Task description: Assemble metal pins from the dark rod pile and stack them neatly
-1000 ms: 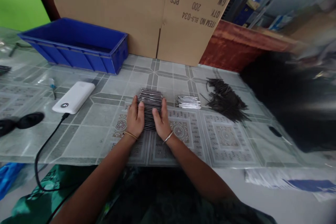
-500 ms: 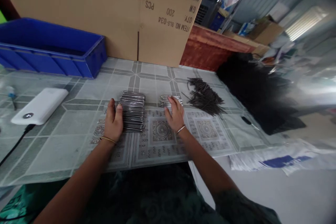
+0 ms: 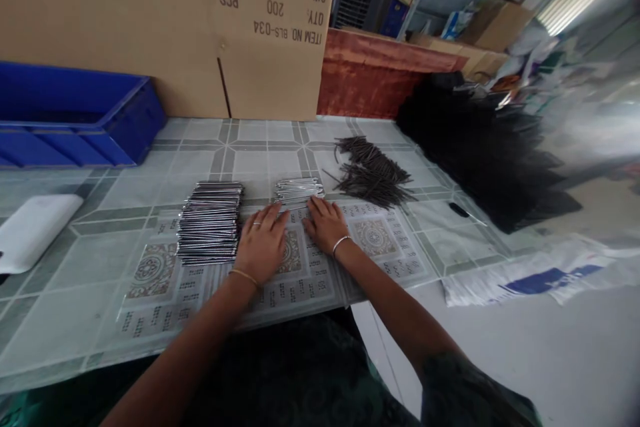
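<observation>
My left hand [image 3: 263, 245] lies with fingers stretched out, its fingertips near the lower left corner of a small pile of thin silvery metal rods [image 3: 299, 191]. My right hand [image 3: 326, 223] rests at the lower right of that pile, fingers extended and fingertips at its near edge. To the left of my left hand is a larger neat stack of thin silvery metal rods [image 3: 210, 223], laid side by side. Beyond my right hand sits a loose heap of dark thin sticks [image 3: 375, 172]. Both hands are over a patterned mat [image 3: 155, 270].
A blue plastic crate [image 3: 125, 117] stands at the back left, before a large cardboard sheet [image 3: 150, 33]. A white power bank [image 3: 37, 230] lies at the left. On the right are a black mass of material [image 3: 465, 147] and a small black object [image 3: 459, 210].
My left hand has moved right, from the large stack's side to the small pile. My right hand has drawn back to the pile's near edge. The camera view has turned to the right.
</observation>
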Tool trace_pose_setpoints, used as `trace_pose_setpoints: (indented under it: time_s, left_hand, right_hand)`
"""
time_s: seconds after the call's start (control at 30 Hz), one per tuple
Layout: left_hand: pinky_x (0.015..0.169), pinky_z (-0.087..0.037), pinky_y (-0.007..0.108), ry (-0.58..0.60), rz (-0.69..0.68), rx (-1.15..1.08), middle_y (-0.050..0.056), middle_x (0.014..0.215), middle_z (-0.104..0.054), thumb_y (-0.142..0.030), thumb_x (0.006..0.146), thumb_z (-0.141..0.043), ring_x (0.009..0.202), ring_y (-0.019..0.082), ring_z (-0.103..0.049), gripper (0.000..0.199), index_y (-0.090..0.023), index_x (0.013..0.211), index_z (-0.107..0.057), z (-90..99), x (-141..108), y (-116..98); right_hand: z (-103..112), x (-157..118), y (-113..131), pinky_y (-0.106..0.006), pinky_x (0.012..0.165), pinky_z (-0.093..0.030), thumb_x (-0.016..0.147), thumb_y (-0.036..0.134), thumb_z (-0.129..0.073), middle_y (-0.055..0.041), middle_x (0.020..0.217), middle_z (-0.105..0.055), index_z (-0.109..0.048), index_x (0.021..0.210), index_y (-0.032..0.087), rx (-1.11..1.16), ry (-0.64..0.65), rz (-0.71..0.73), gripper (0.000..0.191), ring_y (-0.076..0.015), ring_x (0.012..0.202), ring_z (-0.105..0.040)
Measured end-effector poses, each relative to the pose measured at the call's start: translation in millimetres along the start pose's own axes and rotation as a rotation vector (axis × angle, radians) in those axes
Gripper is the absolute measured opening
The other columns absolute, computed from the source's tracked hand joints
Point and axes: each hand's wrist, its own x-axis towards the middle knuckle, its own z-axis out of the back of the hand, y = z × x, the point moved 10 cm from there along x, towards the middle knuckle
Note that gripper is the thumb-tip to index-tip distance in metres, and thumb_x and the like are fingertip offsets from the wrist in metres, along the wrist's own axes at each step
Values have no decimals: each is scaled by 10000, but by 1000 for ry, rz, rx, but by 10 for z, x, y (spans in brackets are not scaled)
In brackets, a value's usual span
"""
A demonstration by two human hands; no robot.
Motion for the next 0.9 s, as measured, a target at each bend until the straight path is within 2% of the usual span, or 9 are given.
trace_pose_setpoints:
  time_s: [0.1, 0.23, 0.33, 0.4, 0.5, 0.63, 0.77, 0.83, 0.9]
  left_hand:
    - [1018, -437, 490, 143, 65, 79, 145, 1425, -512, -201, 942, -398, 1268, 306, -504, 427, -136, 1344, -527, -360, 142, -71]
    - [905, -490, 469, 216, 69, 145, 132, 1266, -613, -174, 941, -400, 1113, 309, -569, 390, -154, 1284, -585, -502, 197, -2]
    - [897, -485, 439, 208, 42, 143, 111, 1186, -627, -195, 944, -435, 1062, 296, -566, 344, -193, 1230, -625, -502, 177, 32]
    - [893, -477, 426, 189, 22, 140, 104, 1128, -632, -211, 951, -438, 1034, 286, -564, 311, -203, 1183, -646, -494, 158, 24]
    - [866, -470, 424, 156, 24, 155, 104, 1069, -633, -244, 964, -432, 1001, 283, -565, 270, -195, 1105, -657, -473, 135, 13]
    - [848, -468, 412, 146, 77, 112, 98, 1040, -639, -274, 973, -434, 977, 275, -571, 246, -190, 1045, -654, -474, 126, 46]
    - [862, -467, 401, 142, 91, 49, 103, 1043, -632, -263, 976, -427, 984, 263, -561, 248, -185, 1055, -648, -493, 134, 81]
    - [867, -470, 401, 146, 97, 27, 105, 1049, -628, -275, 982, -410, 981, 261, -556, 264, -182, 1048, -648, -509, 134, 100]
    - [875, -471, 404, 153, 96, 8, 104, 1051, -626, -285, 984, -401, 980, 260, -553, 274, -184, 1045, -648, -523, 134, 108]
  right_hand:
    - [-13, -125, 26, -491, 1173, -215, 975, 339, -464, -110, 1492, -452, -460, 1433, 175, -3, 31, 55, 487, -283, 1369, -381]
    - [226, -83, -75, -447, 1153, -258, 989, 311, -426, -71, 1436, -518, -516, 1388, 220, 6, 23, 134, 418, -248, 1317, -437]
    - [522, 360, -455, -437, 1085, -329, 992, 299, -409, -59, 1400, -550, -547, 1356, 259, -33, -60, -11, 391, -256, 1278, -463]
    - [580, 721, -698, -448, 1040, -359, 979, 306, -438, -86, 1369, -571, -555, 1344, 241, -100, -57, -108, 389, -281, 1247, -486]
    - [437, 1145, -875, -452, 994, -378, 961, 260, -456, -119, 1245, -638, -628, 1239, 209, -211, 44, -149, 332, -289, 1161, -548]
    - [305, 1384, -965, -432, 949, -409, 938, 161, -439, -133, 1180, -648, -683, 1142, 194, -234, 111, -174, 320, -271, 1065, -608]
    - [580, 1346, -838, -363, 926, -449, 904, 114, -452, -149, 1187, -611, -661, 1158, 143, 3, -42, -43, 330, -232, 1030, -609]
    - [792, 1111, -643, -347, 959, -442, 904, 120, -456, -133, 1159, -611, -642, 1158, 139, 176, -177, 145, 316, -216, 1061, -586]
    - [834, 741, -486, -350, 956, -451, 930, 172, -464, -104, 1070, -636, -647, 1121, 158, 318, -201, 298, 265, -208, 1038, -584]
